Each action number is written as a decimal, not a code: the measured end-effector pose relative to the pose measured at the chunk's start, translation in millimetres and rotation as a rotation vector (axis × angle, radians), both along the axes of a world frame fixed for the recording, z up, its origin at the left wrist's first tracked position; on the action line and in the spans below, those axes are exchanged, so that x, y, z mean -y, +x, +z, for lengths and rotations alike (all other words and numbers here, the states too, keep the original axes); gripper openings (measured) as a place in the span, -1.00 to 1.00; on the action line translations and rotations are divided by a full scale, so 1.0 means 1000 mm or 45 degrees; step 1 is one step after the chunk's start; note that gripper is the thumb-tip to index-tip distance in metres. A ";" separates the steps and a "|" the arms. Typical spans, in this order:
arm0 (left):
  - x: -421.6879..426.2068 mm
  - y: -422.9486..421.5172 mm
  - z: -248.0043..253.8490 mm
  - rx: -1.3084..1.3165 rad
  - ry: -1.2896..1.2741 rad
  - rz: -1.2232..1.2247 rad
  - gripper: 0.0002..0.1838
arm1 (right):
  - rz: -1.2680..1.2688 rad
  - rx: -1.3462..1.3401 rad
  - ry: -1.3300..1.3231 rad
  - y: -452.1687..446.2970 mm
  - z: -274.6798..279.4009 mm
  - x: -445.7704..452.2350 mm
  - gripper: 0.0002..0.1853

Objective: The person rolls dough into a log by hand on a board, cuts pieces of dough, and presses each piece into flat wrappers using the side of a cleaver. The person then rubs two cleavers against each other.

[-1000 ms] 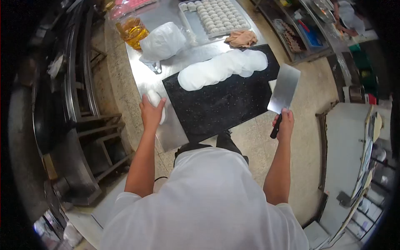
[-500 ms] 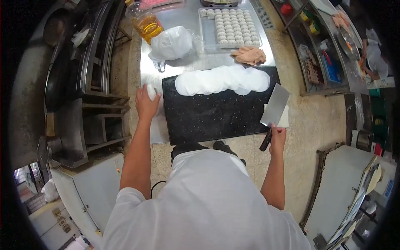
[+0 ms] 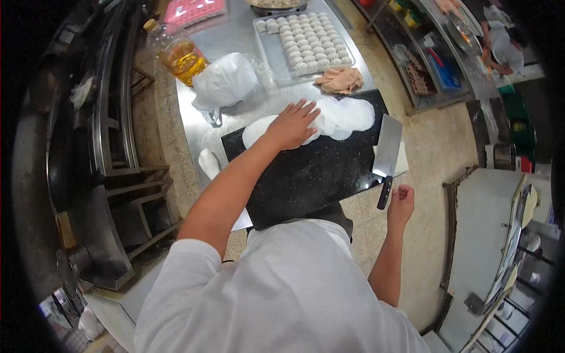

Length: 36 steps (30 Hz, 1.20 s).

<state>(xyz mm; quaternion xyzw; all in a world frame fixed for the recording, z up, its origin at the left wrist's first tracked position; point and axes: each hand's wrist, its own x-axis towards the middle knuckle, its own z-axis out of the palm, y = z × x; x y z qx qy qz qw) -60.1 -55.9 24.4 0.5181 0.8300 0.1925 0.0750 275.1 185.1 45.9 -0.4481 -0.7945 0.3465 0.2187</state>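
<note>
- White rounds (image 3: pixel 350 115): left hand (image 3: pixel 294 125) now open on them, roll (image 3: pixel 208 163) released.
- Cleaver (image 3: pixel 389 144) let go; right hand (image 3: pixel 401 205) beside it, curled, closure unclear.
- Work now seems bare-handed.

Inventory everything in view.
Table: one, silver, centre.
Board: one, black, near end.
Dough wrappers: many, white, on board.
Cleaver: one, silver, board's right edge.
Dough-like lump: one, white, table's left.
Cloth: one, tan, beyond board.
Tray: one, translucent, beyond cloth.
Dumplings: dozens, white, in tray.
Plastic bag: one, white, beside tray.
Oil jug: one, yellow, far left.
Plastic container: one, pink, far end.
Co-worker: one, white-clad, far right.
Left hand: one, over wrappers.
Right hand: one, beside cleaver.
</note>
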 end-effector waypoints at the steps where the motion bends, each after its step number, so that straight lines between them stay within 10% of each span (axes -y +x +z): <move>1: -0.003 0.000 -0.006 0.022 0.001 -0.015 -0.39 | -0.022 0.019 -0.020 0.001 0.012 0.013 -0.87; 13: -0.018 -0.010 0.007 0.045 -0.020 -0.086 -0.63 | 0.443 0.179 -0.210 -0.063 0.036 0.007 -0.82; 18: -0.027 -0.010 0.011 0.131 0.055 0.491 -0.71 | 0.696 0.072 -0.174 -0.125 0.041 -0.005 -0.85; 30: -0.030 -0.016 0.017 0.184 -0.042 0.658 -0.84 | 1.104 0.113 -0.295 -0.186 0.029 0.017 -0.84; 36: -0.015 -0.024 0.016 0.238 -0.008 0.244 -0.85 | 1.130 0.129 -0.357 -0.188 0.025 0.034 -0.83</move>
